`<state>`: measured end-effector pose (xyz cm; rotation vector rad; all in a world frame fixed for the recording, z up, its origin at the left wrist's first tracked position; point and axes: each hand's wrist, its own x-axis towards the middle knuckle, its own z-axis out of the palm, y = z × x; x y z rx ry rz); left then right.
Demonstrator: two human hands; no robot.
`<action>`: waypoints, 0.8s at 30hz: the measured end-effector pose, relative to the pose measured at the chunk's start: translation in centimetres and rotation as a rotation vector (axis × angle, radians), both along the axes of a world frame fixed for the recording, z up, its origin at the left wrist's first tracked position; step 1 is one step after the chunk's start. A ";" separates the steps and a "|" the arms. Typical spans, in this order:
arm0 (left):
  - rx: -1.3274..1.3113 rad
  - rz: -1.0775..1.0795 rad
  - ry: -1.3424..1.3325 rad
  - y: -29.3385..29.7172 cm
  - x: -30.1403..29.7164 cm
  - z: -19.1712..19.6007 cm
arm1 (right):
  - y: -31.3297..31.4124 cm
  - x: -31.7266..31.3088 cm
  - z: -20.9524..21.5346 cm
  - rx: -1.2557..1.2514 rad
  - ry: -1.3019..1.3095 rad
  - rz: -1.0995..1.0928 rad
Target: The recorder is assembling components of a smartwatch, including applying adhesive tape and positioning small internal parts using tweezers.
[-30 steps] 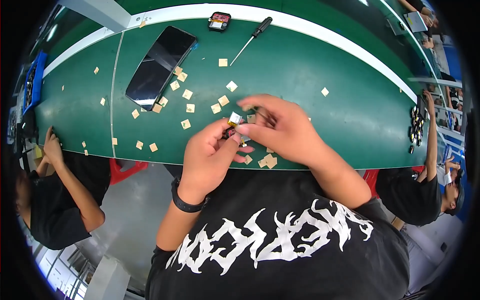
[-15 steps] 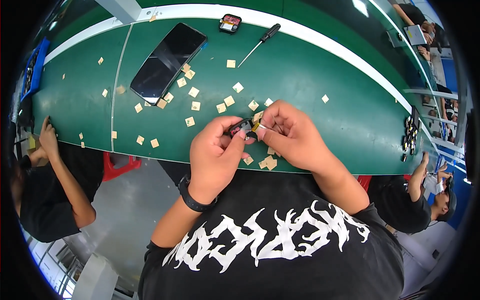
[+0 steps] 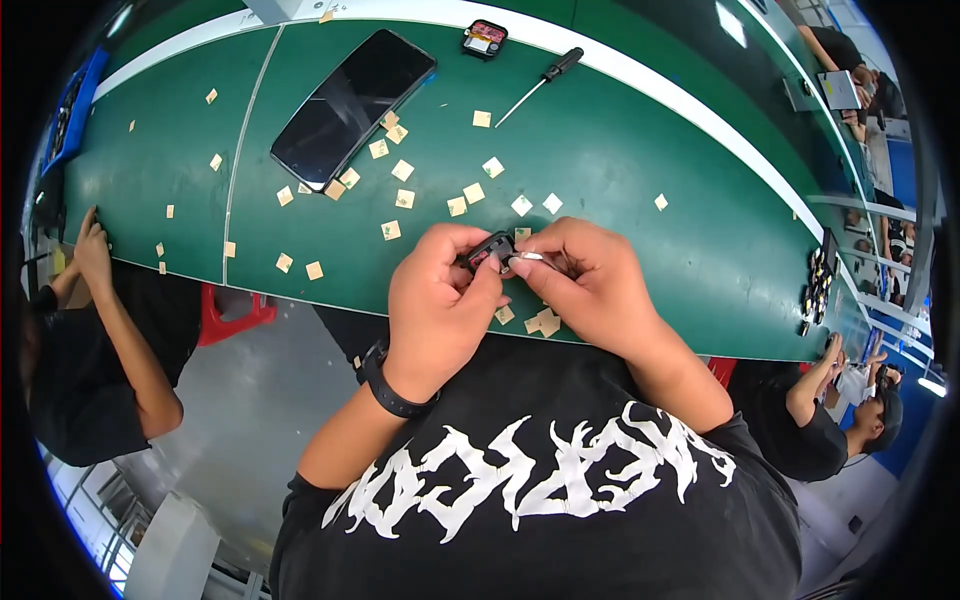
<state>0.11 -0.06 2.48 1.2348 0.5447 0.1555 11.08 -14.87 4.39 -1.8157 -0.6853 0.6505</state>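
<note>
In the head view, the left hand [image 3: 440, 290] pinches a small black casing [image 3: 490, 248] between its fingers, above the counter [image 3: 700, 270] close to its near edge; the right hand [image 3: 590, 285], just beside it, pinches a small silvery piece [image 3: 528, 256] between thumb and fingers, at the casing's right side; toward the counter's far edge lie a black screwdriver [image 3: 562, 66], a second open casing [image 3: 485, 39] and, farther left, a dark smartphone [image 3: 355, 108]; tan squares [image 3: 482, 119] are scattered between the two edges.
</note>
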 end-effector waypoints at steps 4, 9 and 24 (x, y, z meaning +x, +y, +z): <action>0.045 -0.008 0.006 0.0 -0.1 -0.3 | 0.2 -0.8 -0.1 -0.067 0.201 -0.069; 0.051 0.000 -0.025 -0.1 -0.1 -0.5 | 0.8 -0.6 0.4 -0.147 0.169 -0.074; 0.029 -0.043 -0.105 0.1 -0.7 -1.5 | 1.8 -1.0 1.1 -0.165 -0.037 -0.086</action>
